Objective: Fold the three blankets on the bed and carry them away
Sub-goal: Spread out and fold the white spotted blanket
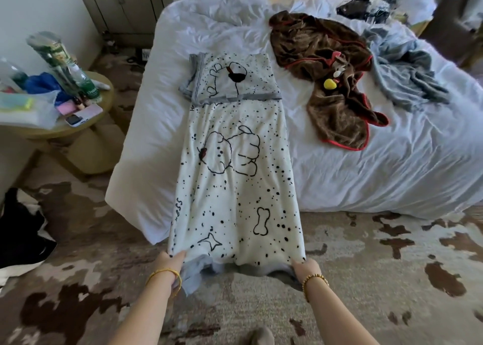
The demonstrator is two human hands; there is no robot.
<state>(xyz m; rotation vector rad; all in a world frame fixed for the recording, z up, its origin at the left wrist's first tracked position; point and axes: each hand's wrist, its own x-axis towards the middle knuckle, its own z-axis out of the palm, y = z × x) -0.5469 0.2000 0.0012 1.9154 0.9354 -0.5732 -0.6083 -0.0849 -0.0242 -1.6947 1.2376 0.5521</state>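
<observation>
The wide bed with rumpled white bedding (366, 167) is filling the space ahead of both hands. A long white fleece blanket spotted with black dots and outline drawings of a dog, a bone and a star (235, 182) is running straight out from the hands across the bed's near corner and hanging over the edge towards the patterned brown and cream carpet (366, 266); its far end is lying doubled back on itself, showing a grey border. The left hand (171, 262) is gripping the near left corner of this blanket, fingers curled into the fabric, with a thin gold bangle (164, 275) at the wrist. The right hand (305, 266) is pinching the near right corner, a gold bead bracelet (315, 279) circling its wrist. Beyond the right hand, well apart, a crumpled brown plush blanket edged in red (321, 65) is lying on the bed, and further right a crumpled grey-blue blanket (402, 75) is lying beside it. Far left of the left hand, a round beige side table (104, 88) is holding bottles and a phone.
</observation>
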